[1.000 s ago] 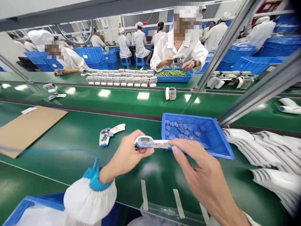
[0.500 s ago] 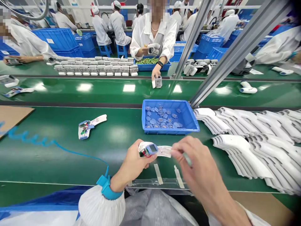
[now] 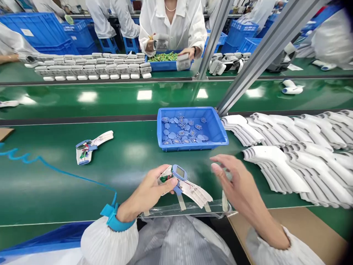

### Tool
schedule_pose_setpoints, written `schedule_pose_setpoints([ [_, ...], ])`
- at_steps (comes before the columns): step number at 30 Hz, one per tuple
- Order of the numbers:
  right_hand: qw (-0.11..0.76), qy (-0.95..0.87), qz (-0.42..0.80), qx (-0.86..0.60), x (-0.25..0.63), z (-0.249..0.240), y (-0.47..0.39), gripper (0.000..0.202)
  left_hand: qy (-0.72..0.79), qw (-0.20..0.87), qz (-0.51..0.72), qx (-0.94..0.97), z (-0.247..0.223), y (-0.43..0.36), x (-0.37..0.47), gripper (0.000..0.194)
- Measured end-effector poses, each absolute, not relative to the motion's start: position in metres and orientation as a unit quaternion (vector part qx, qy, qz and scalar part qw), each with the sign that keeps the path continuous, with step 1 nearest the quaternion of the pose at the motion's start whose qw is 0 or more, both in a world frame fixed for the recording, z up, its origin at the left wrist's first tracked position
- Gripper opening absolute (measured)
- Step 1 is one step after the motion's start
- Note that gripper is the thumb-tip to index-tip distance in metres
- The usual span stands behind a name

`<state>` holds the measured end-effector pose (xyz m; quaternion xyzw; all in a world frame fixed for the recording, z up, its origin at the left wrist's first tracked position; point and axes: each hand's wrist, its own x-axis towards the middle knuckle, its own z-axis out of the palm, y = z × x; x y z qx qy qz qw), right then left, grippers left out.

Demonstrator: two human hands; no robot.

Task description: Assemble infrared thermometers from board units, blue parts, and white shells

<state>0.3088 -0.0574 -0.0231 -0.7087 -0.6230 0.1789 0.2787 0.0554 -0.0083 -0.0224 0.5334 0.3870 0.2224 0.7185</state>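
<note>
My left hand (image 3: 156,186) grips an open thermometer-gun half (image 3: 197,192), a white shell with a blue-framed display (image 3: 180,172), a green circuit board and thin wires. Its handle slants down to the right, and my thumb presses beside the display. To the right, apart from it, my right hand (image 3: 234,180) is open with fingers spread; no object shows in it. Pale tape strips (image 3: 181,202) hang at the table's front edge below the gun half. Another opened thermometer-gun half (image 3: 89,146) lies on the green table to the left.
A blue bin (image 3: 193,147) of small blue parts stands ahead. Stacked white shells (image 3: 278,165) fill the right side. A slanted metal post (image 3: 245,77) rises behind the bin. A blue coiled cord (image 3: 74,173) runs to my left wrist band. Across the belt, a co-worker (image 3: 172,25) handles grey-white parts.
My right hand has drawn away from the thermometer-gun half and its fingers have spread. The gun half has turned, its display facing up more and its handle pointing lower right. My view has tilted down.
</note>
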Motion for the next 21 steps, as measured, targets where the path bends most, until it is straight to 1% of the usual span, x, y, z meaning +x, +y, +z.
schedule_pose_setpoints([
  [1, 0.283, -0.611, 0.279, -0.685, 0.303, -0.016, -0.059, 0.043, 0.387, 0.712, 0.224, 0.542, -0.023, -0.007, 0.056, 0.027],
  [4, 0.252, -0.526, 0.581, -0.568, 0.284, -0.002, -0.062, 0.049, 0.408, 0.672, 0.233, 0.572, -0.025, -0.008, 0.059, 0.026],
  [5, 0.244, -0.497, 0.646, -0.525, 0.277, 0.000, -0.063, 0.051, 0.422, 0.648, 0.246, 0.584, -0.026, -0.010, 0.059, 0.027],
  [7, 0.258, -0.453, 0.710, -0.473, 0.266, -0.001, -0.066, 0.050, 0.470, 0.563, 0.291, 0.614, -0.028, -0.017, 0.059, 0.035],
  [10, 0.312, -0.431, 0.700, -0.476, 0.254, -0.008, -0.072, 0.042, 0.525, 0.393, 0.334, 0.677, -0.031, -0.028, 0.063, 0.043],
  [12, 0.319, -0.448, 0.675, -0.492, 0.248, -0.012, -0.075, 0.039, 0.528, 0.315, 0.334, 0.714, -0.034, -0.034, 0.068, 0.041],
  [14, 0.303, -0.489, 0.638, -0.512, 0.242, -0.014, -0.079, 0.038, 0.524, 0.258, 0.353, 0.731, -0.039, -0.039, 0.074, 0.037],
  [17, 0.308, -0.555, 0.525, -0.566, 0.232, -0.017, -0.085, 0.035, 0.521, 0.185, 0.388, 0.737, -0.048, -0.044, 0.080, 0.032],
  [19, 0.320, -0.584, 0.451, -0.595, 0.226, -0.019, -0.088, 0.035, 0.512, 0.166, 0.391, 0.747, -0.052, -0.046, 0.080, 0.034],
  [21, 0.323, -0.595, 0.403, -0.615, 0.220, -0.023, -0.092, 0.037, 0.507, 0.159, 0.381, 0.757, -0.053, -0.049, 0.078, 0.034],
])
